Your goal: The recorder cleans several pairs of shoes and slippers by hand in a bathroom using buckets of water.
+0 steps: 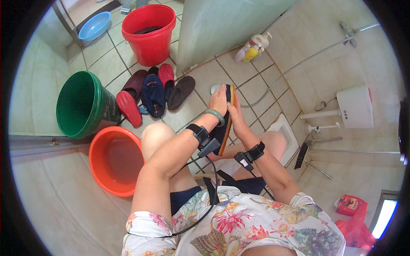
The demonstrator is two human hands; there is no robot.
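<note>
A dark navy slipper (221,135) with a tan sole edge stands on its side between my hands, over my lap. My left hand (218,102), with a green bangle at its wrist, is closed round the slipper's upper near the far end. From the other side, my right hand (237,116) grips against the sole; part of its fingers is hidden by the shoe. Black bands with small boxes and cables are strapped to both wrists. Ahead on the left lie several other slippers, among them a navy one (153,96), a dark brown one (181,93) and a red one (128,108).
To my left are an orange basin (95,158) with cloudy water and a green bucket (61,103). A red bucket (147,46) and a blue basin (95,26) stand farther off. Pump bottles (251,49) sit by a partition (222,30). A squat toilet (292,135) and brush (303,154) are right.
</note>
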